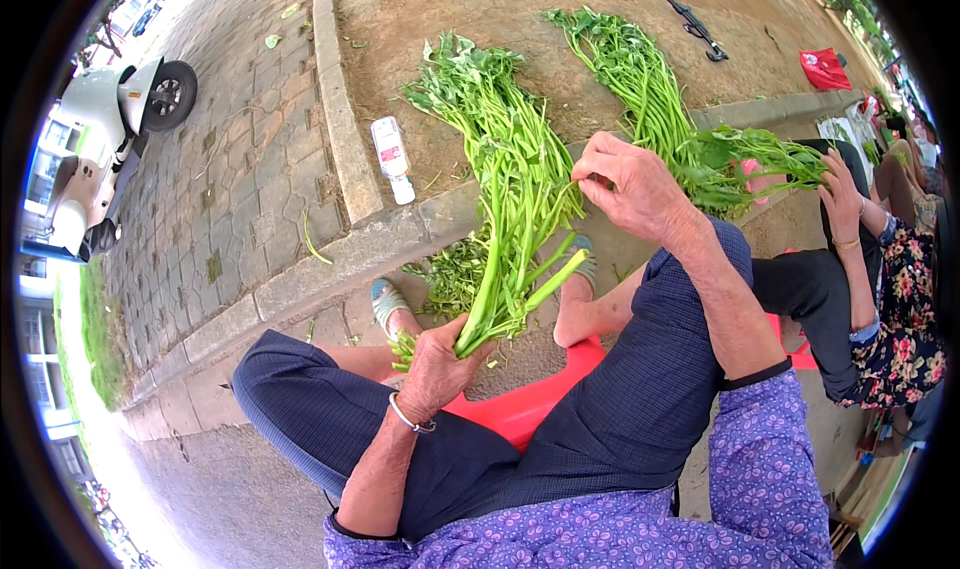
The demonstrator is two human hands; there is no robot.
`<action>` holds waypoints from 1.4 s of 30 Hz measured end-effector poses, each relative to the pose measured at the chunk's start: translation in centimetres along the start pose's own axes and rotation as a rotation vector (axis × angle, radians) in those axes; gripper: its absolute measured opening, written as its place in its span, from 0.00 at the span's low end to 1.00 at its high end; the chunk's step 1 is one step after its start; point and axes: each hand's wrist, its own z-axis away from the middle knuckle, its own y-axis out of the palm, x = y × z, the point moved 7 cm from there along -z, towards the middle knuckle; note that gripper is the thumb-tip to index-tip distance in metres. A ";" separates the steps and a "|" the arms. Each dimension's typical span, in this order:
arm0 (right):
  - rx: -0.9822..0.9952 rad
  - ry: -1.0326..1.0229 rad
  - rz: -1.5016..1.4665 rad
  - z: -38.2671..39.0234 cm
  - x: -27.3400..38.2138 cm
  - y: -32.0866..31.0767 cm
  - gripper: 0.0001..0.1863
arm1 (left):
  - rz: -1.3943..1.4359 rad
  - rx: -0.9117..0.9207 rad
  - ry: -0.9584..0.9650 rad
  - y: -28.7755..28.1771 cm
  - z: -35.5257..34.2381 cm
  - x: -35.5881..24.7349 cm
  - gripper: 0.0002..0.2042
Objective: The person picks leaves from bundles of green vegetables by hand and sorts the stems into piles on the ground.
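Observation:
My left hand (440, 364) is wrapped round the lower ends of a bunch of leafy green stems (492, 294), held above my lap and slanting up to the right. Just beyond it, a long heap of leafy greens (500, 139) lies across the kerb with its leaves at the far end; the held stems overlap it, so I cannot tell where one ends. My right hand (632, 184) is raised beside that heap's right edge, fingers pinched together. What they hold, if anything, is too small to make out. Below, between my feet, is a pile of loose leaves (450, 277).
Another heap of greens (640, 79) lies farther right, where a seated person's hand (842, 197) holds leafy stems. A clear bottle (392, 159) lies by the kerb (345, 119). A scooter (110, 149) stands at far left; a red bag (824, 69) lies at right. I sit on a red stool (520, 409).

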 end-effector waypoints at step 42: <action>-0.266 -0.178 -0.230 -0.9 4.6 0.9 0.08 | 0.392 0.163 -0.202 -1.6 1.5 -1.1 0.13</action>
